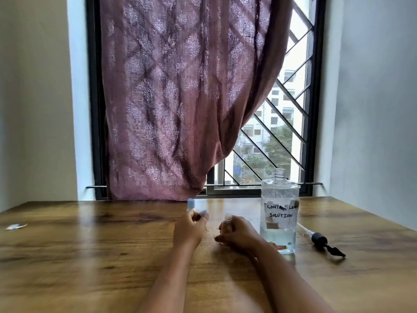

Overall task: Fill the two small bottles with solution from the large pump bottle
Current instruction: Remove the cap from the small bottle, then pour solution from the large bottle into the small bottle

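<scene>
The large clear bottle point(279, 213), labelled "contact lens solution", stands open on the wooden table point(90, 245), about a quarter full. Its black pump head with tube point(320, 240) lies on the table to its right. My right hand point(237, 233) grips a small clear bottle point(227, 220) with no cap, upright just left of the large bottle. My left hand point(189, 229) pinches a light blue cap point(203, 212) between its fingertips. Behind that hand stands a second small bottle point(190, 204) wearing a blue cap; its body is mostly hidden.
A small crumpled white scrap point(15, 226) lies near the table's left edge. A patterned mauve curtain point(180, 98) hangs over the barred window behind the table. White walls close in on both sides.
</scene>
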Demonstrator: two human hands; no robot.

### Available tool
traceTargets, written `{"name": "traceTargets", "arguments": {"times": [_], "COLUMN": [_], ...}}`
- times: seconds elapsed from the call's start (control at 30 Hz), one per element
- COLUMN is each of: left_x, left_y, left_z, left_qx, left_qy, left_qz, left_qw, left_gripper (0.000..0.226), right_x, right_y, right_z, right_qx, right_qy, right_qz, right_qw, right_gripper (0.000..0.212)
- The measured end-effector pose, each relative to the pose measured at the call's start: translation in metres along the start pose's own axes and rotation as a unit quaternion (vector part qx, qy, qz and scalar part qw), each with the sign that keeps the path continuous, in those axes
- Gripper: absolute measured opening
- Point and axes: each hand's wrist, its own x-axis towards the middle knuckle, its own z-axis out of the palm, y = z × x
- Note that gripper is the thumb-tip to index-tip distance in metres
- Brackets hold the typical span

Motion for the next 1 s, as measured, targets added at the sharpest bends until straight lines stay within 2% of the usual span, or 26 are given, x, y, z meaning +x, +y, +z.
{"name": "traceTargets", "arguments": {"times": [0.17, 0.23, 0.3, 0.37, 0.47, 0.53, 0.6, 0.7, 0.8, 0.87, 0.93, 1.0], "left_x": [0.004, 0.005, 0.006, 0.005, 0.006, 0.005, 0.007, 0.004, -0.004, -0.009, -0.012, -0.014], "left_y": [-0.021, -0.026, -0.033, -0.043, -0.054, -0.052, -0.046, -0.029, -0.002, 0.017, 0.032, 0.044], "left_z": [-0.034, -0.050, -0.066, -0.082, -0.091, -0.087, -0.077, -0.059, -0.035, -0.017, 0.002, 0.017], "left_qx": [0.173, 0.254, 0.305, 0.328, 0.325, 0.342, 0.357, 0.343, 0.276, 0.243, 0.188, 0.136], "left_qy": [-0.017, -0.017, -0.014, -0.020, -0.038, -0.043, -0.037, -0.011, 0.029, 0.033, 0.014, -0.008], "left_qz": [-0.038, -0.041, -0.049, -0.064, -0.063, -0.057, -0.030, 0.046, 0.120, 0.154, 0.176, 0.188], "left_qw": [0.984, 0.966, 0.951, 0.942, 0.943, 0.937, 0.933, 0.938, 0.953, 0.957, 0.966, 0.973], "left_gripper": [0.025, 0.030, 0.031, 0.030, 0.030, 0.042, 0.056, 0.054, 0.040, 0.033, 0.032, 0.038], "right_x": [-0.004, -0.007, -0.009, -0.012, -0.013, -0.015, -0.021, -0.036, -0.057, -0.071, -0.082, -0.089], "right_y": [0.000, -0.003, -0.005, -0.010, -0.012, -0.012, -0.012, -0.013, -0.014, -0.017, -0.019, -0.020], "right_z": [0.001, -0.001, -0.002, -0.003, -0.005, -0.006, -0.011, -0.020, -0.028, -0.035, -0.047, -0.064], "right_qx": [0.019, 0.014, 0.006, 0.000, -0.004, 0.006, 0.039, 0.016, 0.027, 0.075, 0.094, 0.107], "right_qy": [-0.015, -0.015, -0.023, -0.044, -0.052, -0.061, -0.079, -0.054, 0.012, 0.094, 0.236, 0.378], "right_qz": [0.011, 0.015, 0.023, 0.029, 0.036, 0.042, 0.052, 0.038, -0.006, -0.055, -0.112, -0.151], "right_qw": [1.000, 1.000, 0.999, 0.999, 0.998, 0.997, 0.995, 0.998, 1.000, 0.991, 0.961, 0.907], "right_gripper": [0.038, 0.054, 0.079, 0.094, 0.100, 0.104, 0.115, 0.124, 0.105, 0.072, 0.034, 0.029]}}
